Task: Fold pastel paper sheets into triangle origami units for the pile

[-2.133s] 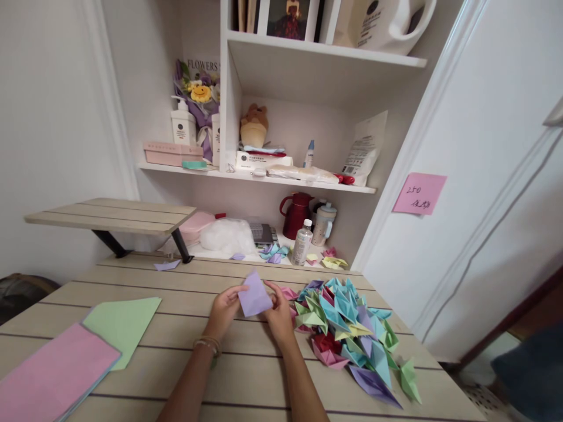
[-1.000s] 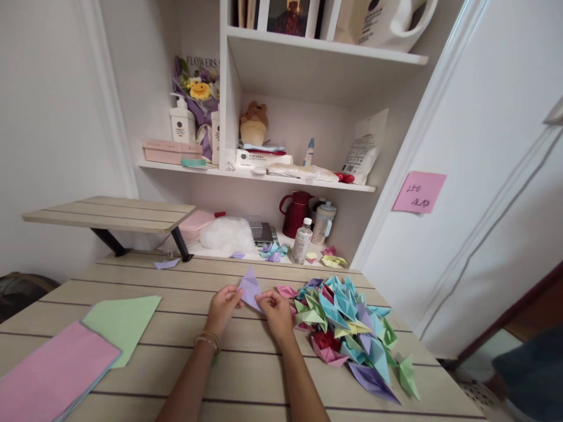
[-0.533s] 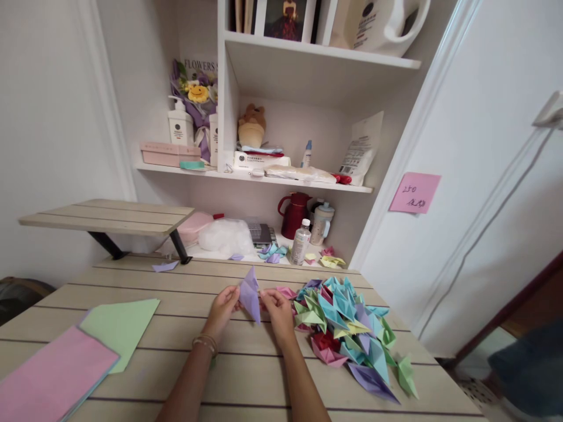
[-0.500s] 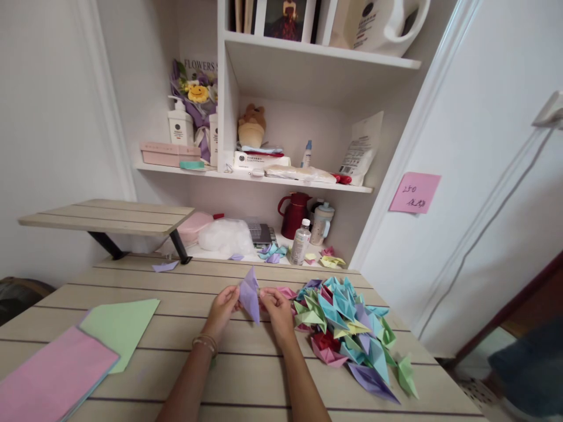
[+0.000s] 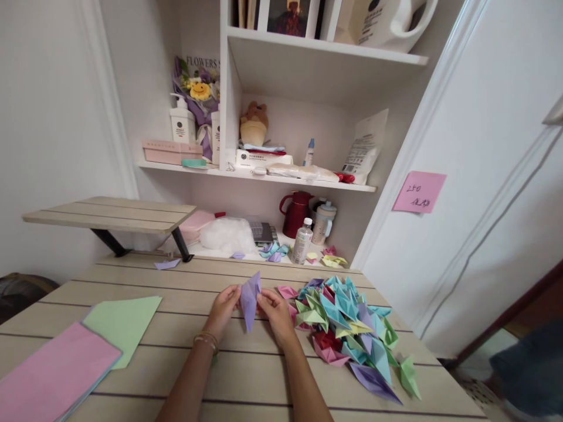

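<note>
A purple folded paper (image 5: 250, 302), pointed at top and bottom, is held upright just above the tabletop between my two hands. My left hand (image 5: 225, 308) pinches its left edge, fingers closed. On the opposite side, my right hand (image 5: 273, 308) grips the right edge between thumb and fingertips. Close to the right of that hand lies a heap of folded paper boats (image 5: 347, 316) in blue, green, pink, purple, yellow and red.
Pink sheets (image 5: 57, 375) and green sheets (image 5: 125, 328) lie at the left of the slatted table (image 5: 246, 375). A small raised stand (image 5: 114, 214) is at the back left. Behind the table, a plastic bottle (image 5: 302, 241) and a red jug (image 5: 295, 215) stand on the low shelf.
The purple paper has turned in my fingers, so its lower point now leans left and its upper point right. Both hands keep hold of it.
</note>
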Action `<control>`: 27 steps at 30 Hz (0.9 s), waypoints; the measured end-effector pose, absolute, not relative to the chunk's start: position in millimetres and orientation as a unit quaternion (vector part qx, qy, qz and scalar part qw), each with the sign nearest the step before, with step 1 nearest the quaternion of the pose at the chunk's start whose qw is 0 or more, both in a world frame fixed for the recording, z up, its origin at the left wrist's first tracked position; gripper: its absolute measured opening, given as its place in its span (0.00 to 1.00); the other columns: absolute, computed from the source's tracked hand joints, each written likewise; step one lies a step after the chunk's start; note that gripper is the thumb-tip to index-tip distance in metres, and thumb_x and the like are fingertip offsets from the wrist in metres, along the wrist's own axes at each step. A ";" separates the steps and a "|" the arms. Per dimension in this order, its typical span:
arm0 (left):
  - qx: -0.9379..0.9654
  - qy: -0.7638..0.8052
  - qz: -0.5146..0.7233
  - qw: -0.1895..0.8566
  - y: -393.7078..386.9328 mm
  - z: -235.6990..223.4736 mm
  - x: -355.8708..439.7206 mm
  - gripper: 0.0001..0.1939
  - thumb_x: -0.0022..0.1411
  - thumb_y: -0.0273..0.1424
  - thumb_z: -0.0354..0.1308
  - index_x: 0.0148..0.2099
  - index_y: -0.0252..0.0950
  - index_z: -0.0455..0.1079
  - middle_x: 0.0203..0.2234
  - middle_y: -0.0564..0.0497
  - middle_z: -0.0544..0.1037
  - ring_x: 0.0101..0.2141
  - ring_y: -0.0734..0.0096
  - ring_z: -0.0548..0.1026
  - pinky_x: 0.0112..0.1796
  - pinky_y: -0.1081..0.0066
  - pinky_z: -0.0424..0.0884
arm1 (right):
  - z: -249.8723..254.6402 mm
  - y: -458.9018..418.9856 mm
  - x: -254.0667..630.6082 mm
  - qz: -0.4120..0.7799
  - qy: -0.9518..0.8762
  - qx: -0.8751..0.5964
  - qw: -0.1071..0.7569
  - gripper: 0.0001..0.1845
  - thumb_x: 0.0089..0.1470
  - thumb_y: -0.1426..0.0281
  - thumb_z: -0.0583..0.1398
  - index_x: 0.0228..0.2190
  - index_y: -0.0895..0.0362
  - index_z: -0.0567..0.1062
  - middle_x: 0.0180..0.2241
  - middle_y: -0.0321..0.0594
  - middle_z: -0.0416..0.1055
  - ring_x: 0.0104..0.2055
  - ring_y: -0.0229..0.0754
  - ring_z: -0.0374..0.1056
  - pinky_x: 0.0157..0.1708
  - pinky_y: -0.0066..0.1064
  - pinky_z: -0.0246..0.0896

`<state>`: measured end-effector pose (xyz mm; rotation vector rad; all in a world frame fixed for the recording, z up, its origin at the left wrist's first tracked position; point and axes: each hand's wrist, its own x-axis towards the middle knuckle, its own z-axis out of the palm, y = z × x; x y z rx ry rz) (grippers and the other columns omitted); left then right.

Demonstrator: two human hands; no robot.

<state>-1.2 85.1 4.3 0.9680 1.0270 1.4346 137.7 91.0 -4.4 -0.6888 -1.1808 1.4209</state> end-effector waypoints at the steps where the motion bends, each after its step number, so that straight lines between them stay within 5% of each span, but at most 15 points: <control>1: 0.406 0.432 0.602 0.535 84.8 4.7 -1.0 0.20 0.40 0.42 0.63 0.31 0.31 0.72 0.22 0.50 0.74 0.24 0.72 0.70 0.30 0.72 0.67 | -4.0 91.1 138.0 0.601 -0.503 -0.292 0.549 0.18 0.41 0.58 0.62 0.32 0.56 0.75 0.22 0.36 0.72 0.27 0.41 0.68 0.28 0.31 0.64; 17: 0.436 0.447 0.575 0.529 89.9 -3.2 -1.2 0.20 0.40 0.40 0.64 0.34 0.31 0.73 0.24 0.47 0.77 0.25 0.70 0.73 0.30 0.72 0.68 | -11.0 95.2 139.8 0.503 -0.521 -0.344 0.598 0.12 0.36 0.76 0.58 0.29 0.59 0.71 0.21 0.34 0.70 0.18 0.33 0.61 0.18 0.22 0.54; 22: 0.437 0.456 0.561 0.535 88.2 -0.3 2.5 0.20 0.40 0.40 0.64 0.34 0.30 0.73 0.26 0.45 0.78 0.29 0.64 0.75 0.29 0.71 0.68 | -12.6 97.6 145.7 0.379 -0.563 -0.381 0.628 0.11 0.34 0.80 0.56 0.24 0.58 0.73 0.33 0.42 0.74 0.32 0.41 0.68 0.30 0.28 0.62; 27: 0.433 0.464 0.555 0.537 86.3 2.9 1.5 0.18 0.40 0.38 0.64 0.32 0.30 0.73 0.26 0.45 0.79 0.26 0.66 0.74 0.26 0.73 0.66 | -11.6 97.8 145.9 0.411 -0.575 -0.348 0.616 0.11 0.35 0.80 0.56 0.22 0.57 0.75 0.35 0.43 0.73 0.37 0.44 0.68 0.37 0.34 0.62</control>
